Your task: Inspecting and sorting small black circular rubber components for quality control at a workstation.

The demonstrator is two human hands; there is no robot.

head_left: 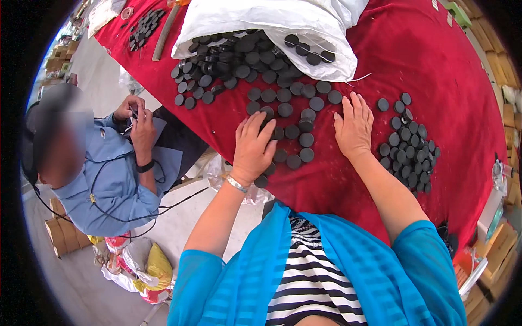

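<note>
Two bare hands rest palm-down on a red tablecloth (pixel 435 65), among many small black round discs. The left hand (pixel 253 146) lies with fingers spread over a loose scatter of discs (pixel 291 111) at the middle of the table, its fingertips touching several, as if to gather or slide them; it grips nothing. A thin bracelet (pixel 237 184) circles that wrist. The right hand (pixel 354 127) lies flat and empty just beside it, fingers slightly apart, on bare cloth at the scatter's right edge.

To the right, well apart from the scatter, a tighter cluster of discs (pixel 409 146) sits on the cloth, seemingly a group kept separate. At the far side a white plastic sack (pixel 261 22) lies on its side with its mouth open toward the hands, and a heap of discs (pixel 234 60) spills out of it, so the supply looks to come from there. A smaller pile of discs (pixel 144 26) lies at the far left corner beside a wooden stick (pixel 163 35).

The person wears a bright blue open top over a black-and-white striped shirt.

On the left, below the table edge, a co-worker in a light blue shirt (pixel 109 179) holds both hands together around something small. Brown cardboard boxes (pixel 60 231) stand on the floor near left, and more boxes (pixel 497 244) line the right edge.
</note>
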